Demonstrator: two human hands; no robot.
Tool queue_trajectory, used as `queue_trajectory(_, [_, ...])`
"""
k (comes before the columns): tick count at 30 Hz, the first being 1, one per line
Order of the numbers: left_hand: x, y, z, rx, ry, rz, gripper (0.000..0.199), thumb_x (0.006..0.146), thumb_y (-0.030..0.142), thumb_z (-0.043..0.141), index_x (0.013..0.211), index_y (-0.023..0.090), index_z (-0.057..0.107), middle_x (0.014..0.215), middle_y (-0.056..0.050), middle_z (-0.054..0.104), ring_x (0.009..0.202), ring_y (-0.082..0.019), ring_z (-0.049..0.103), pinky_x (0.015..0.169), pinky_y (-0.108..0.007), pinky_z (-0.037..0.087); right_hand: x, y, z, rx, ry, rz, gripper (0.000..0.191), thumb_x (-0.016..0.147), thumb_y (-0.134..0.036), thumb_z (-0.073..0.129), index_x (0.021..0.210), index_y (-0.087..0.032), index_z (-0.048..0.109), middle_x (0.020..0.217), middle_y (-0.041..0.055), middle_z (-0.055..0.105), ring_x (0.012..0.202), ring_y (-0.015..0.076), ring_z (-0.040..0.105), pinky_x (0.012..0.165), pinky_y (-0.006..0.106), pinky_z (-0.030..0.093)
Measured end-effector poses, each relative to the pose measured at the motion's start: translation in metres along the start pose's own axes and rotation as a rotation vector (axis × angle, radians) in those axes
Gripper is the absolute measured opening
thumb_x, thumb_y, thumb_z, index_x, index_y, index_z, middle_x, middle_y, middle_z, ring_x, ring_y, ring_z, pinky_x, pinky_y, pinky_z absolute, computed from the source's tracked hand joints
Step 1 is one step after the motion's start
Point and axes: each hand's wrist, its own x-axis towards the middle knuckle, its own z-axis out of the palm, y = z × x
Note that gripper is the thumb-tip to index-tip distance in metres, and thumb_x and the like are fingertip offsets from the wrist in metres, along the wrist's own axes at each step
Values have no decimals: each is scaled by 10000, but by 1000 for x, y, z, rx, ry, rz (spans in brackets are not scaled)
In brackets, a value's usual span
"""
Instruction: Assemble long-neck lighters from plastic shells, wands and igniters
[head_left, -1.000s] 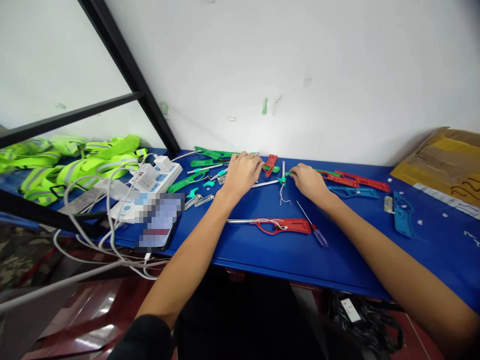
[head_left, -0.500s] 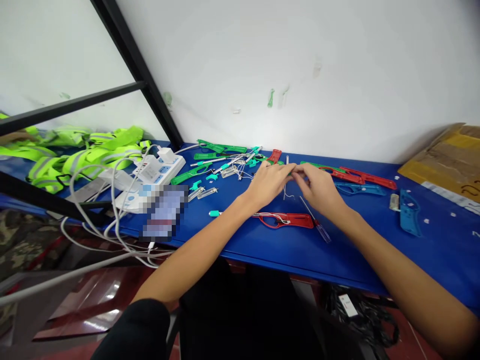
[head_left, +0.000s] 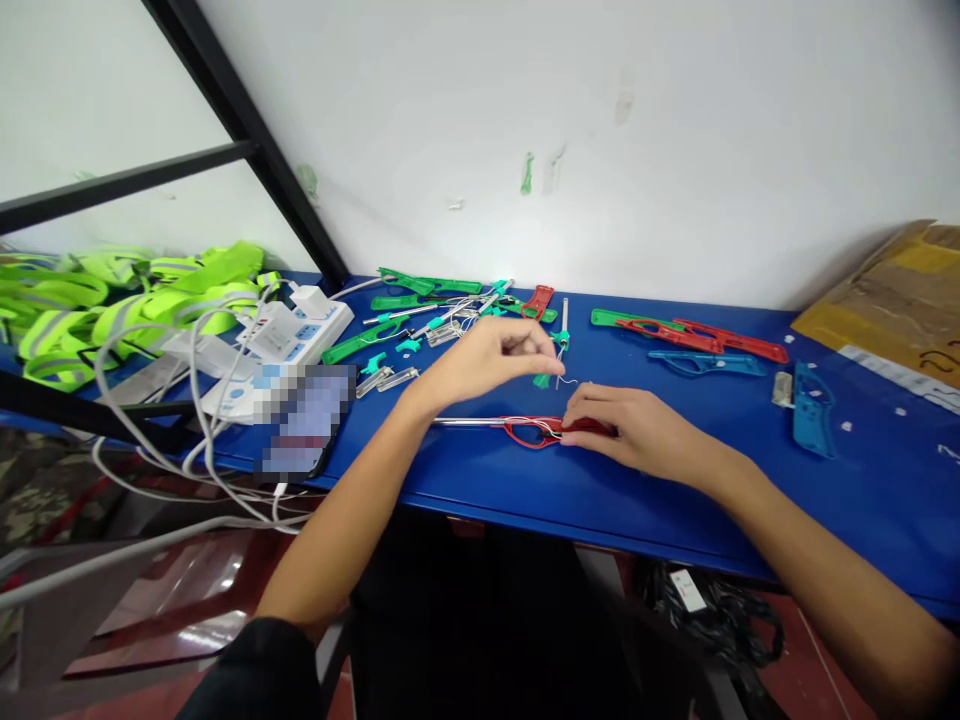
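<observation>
My left hand (head_left: pixel 499 360) is over the middle of the table, thumb and fingertips brought together at a thin metal tube with a teal plastic piece (head_left: pixel 564 325) and loose white wire. Whether the fingertips hold the wire or the teal piece is too small to tell. Closer to me, my right hand (head_left: pixel 630 425) is closed over the handle end of a red lighter casing (head_left: pixel 529 432). White wires run inside that casing, and its metal rod (head_left: pixel 469 422) points left beneath my left forearm. My right hand covers most of the handle.
Green casings (head_left: pixel 427 285) and clear lighter tanks (head_left: pixel 397 378) lie left. Red casings (head_left: pixel 739 342) and blue casings (head_left: pixel 814 410) lie right, near a cardboard box (head_left: pixel 892 300). A power strip (head_left: pixel 319 330), phone (head_left: pixel 307 420), cables and reflective straps (head_left: pixel 142 315) occupy the left.
My hands were together over the tube and have parted. My right hand came down toward me onto the red casing, and the screwdriver there is now hidden. The view shifted slightly.
</observation>
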Motion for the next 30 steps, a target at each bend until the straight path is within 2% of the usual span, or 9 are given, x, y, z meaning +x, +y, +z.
queue_trajectory(2, [-27, 3, 5, -40, 71, -47, 260, 992, 481, 747, 882, 248, 780, 822, -15, 750, 704, -152, 654, 671, -325, 548, 2, -3, 6, -26, -10, -3, 260, 1106, -458, 582, 1088, -249, 736, 1132, 54, 748, 924, 209, 709, 818, 343, 514])
queue_trajectory(6, [-77, 6, 21, -76, 91, -100, 198, 1054, 380, 699, 1000, 216, 795, 890, -21, 808, 703, -146, 715, 703, -296, 590, 5, -7, 13, -60, -17, -3, 240, 1117, -417, 554, 1119, -245, 721, 1123, 49, 749, 886, 202, 702, 777, 336, 497])
queue_trajectory(7, [-85, 6, 25, -31, 104, -91, 181, 1077, 349, 673, 1034, 218, 791, 933, -24, 817, 747, -152, 730, 738, -299, 599, 5, -7, 13, -66, -14, 4, 235, 1114, -412, 558, 1122, -242, 719, 1113, 49, 748, 868, 200, 695, 764, 335, 491])
queue_trajectory(9, [-95, 6, 32, 125, 143, -24, 174, 1110, 296, 625, 1108, 223, 783, 1075, -48, 827, 969, -193, 751, 904, -353, 602, 6, -7, 14, -62, -5, 16, 217, 1106, -398, 575, 1121, -236, 719, 1087, 47, 744, 827, 192, 677, 743, 331, 481])
queue_trajectory(11, [-98, 4, 38, 296, 185, 48, 174, 1112, 267, 620, 1135, 235, 789, 1254, -65, 803, 1216, -248, 677, 1064, -441, 546, 6, -5, 13, -35, 0, 15, 205, 1096, -393, 596, 1109, -232, 722, 1060, 44, 740, 795, 183, 659, 731, 326, 475])
queue_trajectory(13, [-98, 2, 43, 412, 221, 69, 162, 1095, 263, 648, 1106, 251, 810, 1344, -62, 770, 1283, -279, 602, 1092, -489, 508, 6, -2, 13, -2, -5, 10, 214, 1088, -413, 612, 1072, -231, 725, 1029, 42, 736, 779, 179, 646, 724, 322, 470])
queue_trajectory(19, [-98, -1, 48, 576, 213, 39, 173, 1102, 292, 644, 1083, 248, 811, 1200, -67, 771, 1089, -262, 593, 898, -442, 480, 7, 1, 12, 38, -10, 15, 261, 1085, -472, 610, 1030, -235, 706, 1015, 43, 738, 786, 181, 635, 723, 321, 453])
queue_trajectory(24, [-93, 2, 45, 668, 181, 42, 172, 1113, 259, 614, 1037, 217, 762, 1202, -72, 755, 1061, -264, 587, 875, -440, 454, 8, -1, 12, 63, -23, 25, 242, 1091, -444, 607, 1013, -231, 690, 1029, 39, 742, 826, 184, 651, 764, 319, 458])
queue_trajectory(30, [-87, 5, 42, 714, 118, 40, 178, 1116, 245, 594, 1024, 203, 739, 1188, -76, 745, 1044, -272, 583, 880, -445, 434, 8, -4, 12, 45, -6, 53, 215, 1078, -434, 617, 1010, -237, 672, 895, 12, 710, 744, 174, 624, 716, 307, 432])
